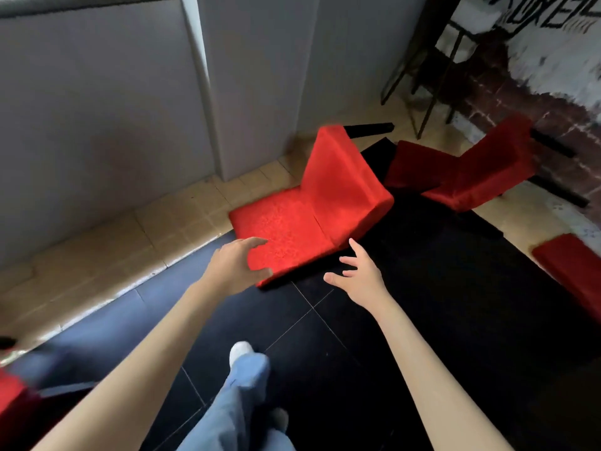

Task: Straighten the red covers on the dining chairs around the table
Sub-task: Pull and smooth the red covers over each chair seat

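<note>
Hands reach for the near chair's cover (286,229): my left hand (235,265) spreads wide over its front corner, my right hand (359,276) wide beside the seat edge, to tug both sides evenly.

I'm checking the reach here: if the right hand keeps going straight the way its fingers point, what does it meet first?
Probably the near front edge of the red-covered chair seat. The right hand is open, fingers aimed up-left toward it; depth is unclear, so it may pass just beside it.
</note>
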Motion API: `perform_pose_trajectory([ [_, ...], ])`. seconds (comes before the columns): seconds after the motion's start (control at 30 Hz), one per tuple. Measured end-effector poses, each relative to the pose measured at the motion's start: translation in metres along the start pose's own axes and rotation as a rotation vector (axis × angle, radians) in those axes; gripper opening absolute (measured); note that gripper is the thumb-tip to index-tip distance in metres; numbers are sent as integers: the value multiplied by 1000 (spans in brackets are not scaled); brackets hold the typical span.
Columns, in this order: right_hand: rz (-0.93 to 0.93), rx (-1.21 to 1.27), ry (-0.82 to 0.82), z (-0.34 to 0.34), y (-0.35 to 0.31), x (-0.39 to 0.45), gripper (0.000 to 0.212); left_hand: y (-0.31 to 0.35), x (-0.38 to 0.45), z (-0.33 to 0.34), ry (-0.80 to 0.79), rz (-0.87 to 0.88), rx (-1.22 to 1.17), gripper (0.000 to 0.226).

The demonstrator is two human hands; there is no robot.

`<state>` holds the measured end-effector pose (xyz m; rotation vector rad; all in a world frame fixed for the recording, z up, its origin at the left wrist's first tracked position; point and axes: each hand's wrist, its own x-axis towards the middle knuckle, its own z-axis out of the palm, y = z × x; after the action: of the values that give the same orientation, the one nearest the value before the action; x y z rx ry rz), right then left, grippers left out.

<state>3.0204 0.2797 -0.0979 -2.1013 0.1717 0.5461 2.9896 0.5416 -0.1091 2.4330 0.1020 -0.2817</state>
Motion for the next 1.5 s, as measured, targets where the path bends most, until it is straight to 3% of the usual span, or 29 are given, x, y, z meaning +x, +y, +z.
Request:
perform_pose_trajectory([
  [0.37, 76, -126, -96, -5, -13, 199, 104, -38, 166, 24, 7, -204, -180, 72],
  [0.57, 163, -170, -146, 20, 21, 287, 102, -68, 239, 70, -28, -320, -245, 74],
  [1.13, 345, -273, -258, 116, 272, 504, 94, -209, 364, 355, -47, -668, -396, 73],
  [1.5, 293, -219, -87, 160, 394, 594, 95, -276, 441, 501, 168, -750, -334, 70],
])
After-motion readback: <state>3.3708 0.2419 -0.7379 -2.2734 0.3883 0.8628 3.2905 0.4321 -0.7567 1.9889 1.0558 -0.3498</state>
